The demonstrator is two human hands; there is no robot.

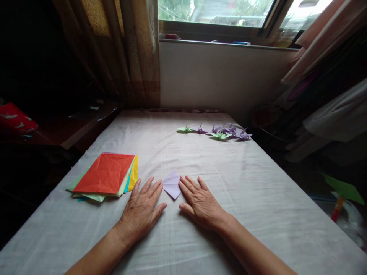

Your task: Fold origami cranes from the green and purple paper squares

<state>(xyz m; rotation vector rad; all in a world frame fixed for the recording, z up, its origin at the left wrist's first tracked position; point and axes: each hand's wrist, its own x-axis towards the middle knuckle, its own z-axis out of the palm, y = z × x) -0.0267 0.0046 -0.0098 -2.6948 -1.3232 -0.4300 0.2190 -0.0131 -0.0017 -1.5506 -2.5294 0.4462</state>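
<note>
left hand (142, 212): I see it lying flat on the tablecloth (258, 198), palm down, fingers stretched and a little spread. It grasps nothing. Its fingertips are just beside the lilac paper (172, 185), at 9 o'clock of it.
right hand (200, 204): also flat and released, palm down. The fingertips reach the paper's edge at 3 o'clock.
lilac paper: folded to a kite shape, lying flat between both hands.
paper stack (106, 177): coloured sheets, orange on top, at 10 o'clock of the left hand, apart from it.
cranes (219, 131): small purple and green ones, at 12 o'clock, well apart.
</note>
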